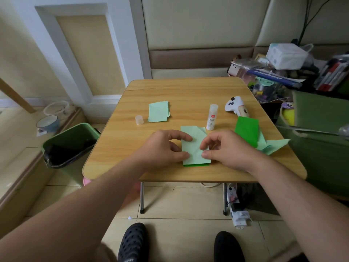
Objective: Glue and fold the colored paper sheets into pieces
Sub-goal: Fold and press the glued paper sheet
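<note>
Folded pale green paper sheet (194, 146): thin, light, creased easily | left hand (164, 148) pinched left edge | right hand (224, 150) pinched right edge | best held at edges

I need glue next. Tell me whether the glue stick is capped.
Uncapped: the glue stick stands upright, and its cap sits apart on the table.

folded pale-green paper (194, 146) on table (132, 140)
</note>
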The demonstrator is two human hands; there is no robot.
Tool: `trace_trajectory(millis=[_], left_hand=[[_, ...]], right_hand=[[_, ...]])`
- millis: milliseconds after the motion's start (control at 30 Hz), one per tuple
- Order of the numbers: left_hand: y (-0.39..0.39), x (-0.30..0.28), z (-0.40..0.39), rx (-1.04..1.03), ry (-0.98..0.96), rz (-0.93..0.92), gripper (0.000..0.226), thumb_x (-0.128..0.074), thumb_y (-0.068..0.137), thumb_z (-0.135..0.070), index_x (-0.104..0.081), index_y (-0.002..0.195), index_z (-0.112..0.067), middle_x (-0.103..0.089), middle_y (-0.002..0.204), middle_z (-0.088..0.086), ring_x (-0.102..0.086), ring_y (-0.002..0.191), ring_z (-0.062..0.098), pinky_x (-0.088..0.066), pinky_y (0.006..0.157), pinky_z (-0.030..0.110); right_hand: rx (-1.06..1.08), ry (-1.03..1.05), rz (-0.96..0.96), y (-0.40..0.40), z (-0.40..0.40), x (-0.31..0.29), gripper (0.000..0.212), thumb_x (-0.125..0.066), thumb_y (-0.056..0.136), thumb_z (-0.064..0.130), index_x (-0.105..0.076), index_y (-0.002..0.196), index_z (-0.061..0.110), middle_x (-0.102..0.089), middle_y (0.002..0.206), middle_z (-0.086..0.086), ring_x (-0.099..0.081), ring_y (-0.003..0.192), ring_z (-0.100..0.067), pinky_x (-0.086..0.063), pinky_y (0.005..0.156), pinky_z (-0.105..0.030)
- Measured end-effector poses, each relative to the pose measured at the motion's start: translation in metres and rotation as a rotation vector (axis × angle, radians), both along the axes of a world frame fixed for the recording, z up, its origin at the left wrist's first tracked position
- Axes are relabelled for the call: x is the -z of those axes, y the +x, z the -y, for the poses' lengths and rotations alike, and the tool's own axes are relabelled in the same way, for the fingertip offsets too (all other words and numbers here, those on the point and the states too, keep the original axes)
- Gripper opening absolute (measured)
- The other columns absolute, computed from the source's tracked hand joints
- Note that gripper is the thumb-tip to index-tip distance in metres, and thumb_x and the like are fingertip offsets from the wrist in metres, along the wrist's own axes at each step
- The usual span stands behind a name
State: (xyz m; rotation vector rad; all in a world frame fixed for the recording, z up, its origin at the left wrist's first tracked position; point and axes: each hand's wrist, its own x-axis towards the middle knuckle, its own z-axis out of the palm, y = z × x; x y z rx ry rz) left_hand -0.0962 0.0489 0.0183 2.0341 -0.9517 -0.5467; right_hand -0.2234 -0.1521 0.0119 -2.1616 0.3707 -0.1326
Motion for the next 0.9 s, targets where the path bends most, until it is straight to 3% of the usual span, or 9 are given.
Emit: trace_trajectory(millis=[133,233,367,600,900], left_hand=[[0.003,0.0,-0.001,0.041,0.024,0.011,0.042,-0.088,0.08,-0.024,-0.07,0.114,-0.041,-0.074,0.071,-0.008,-0.069,0.068,0.002,-0.055,0.075,0.025],[0.004,0.0,-0.001,0.055,0.028,0.006,0.043,-0.088,0.081,-0.025,-0.069,0.116,-0.041,-0.075,0.072,-0.006,-0.069,0.068,0.004,-0.057,0.075,0.028],[0.004,0.001,0.0,0.056,0.031,0.036,0.043,-0.087,0.081,-0.024,-0.069,0.117,-0.039,-0.071,0.067,-0.01,-0.064,0.062,0.001,-0.049,0.069,0.02],[0.003,0.004,0.002,0.045,0.027,0.063,0.048,-0.091,0.076,-0.028,-0.069,0.116,-0.041,-0.069,0.066,-0.013,-0.059,0.058,-0.001,-0.048,0.068,0.019],[0.003,0.004,0.003,0.053,0.041,0.067,0.049,-0.092,0.075,-0.026,-0.069,0.114,-0.04,-0.069,0.064,-0.012,-0.06,0.057,-0.001,-0.046,0.068,0.019]], right_hand=[[-0.01,-0.008,-0.038,-0.002,-0.002,-0.005,0.024,-0.091,0.078,0.013,-0.077,0.092,0.026,-0.071,0.089,-0.006,-0.053,0.057,-0.004,-0.052,0.067,-0.029],[-0.002,-0.011,-0.052,-0.002,-0.003,-0.007,0.029,-0.091,0.077,0.014,-0.075,0.097,0.028,-0.072,0.093,-0.004,-0.051,0.053,-0.003,-0.048,0.062,-0.026],[0.007,-0.045,-0.064,-0.001,-0.004,-0.008,0.031,-0.092,0.076,0.015,-0.074,0.097,0.029,-0.069,0.085,0.001,-0.052,0.054,-0.002,-0.048,0.061,-0.024],[0.017,-0.085,-0.076,-0.002,-0.008,-0.012,0.035,-0.091,0.077,0.013,-0.073,0.102,0.029,-0.06,0.073,0.012,-0.051,0.049,0.002,-0.041,0.055,-0.015],[0.01,-0.114,-0.094,-0.003,-0.009,-0.014,0.041,-0.091,0.077,0.016,-0.069,0.105,0.034,-0.066,0.063,0.004,-0.057,0.052,0.0,-0.046,0.061,-0.024]])
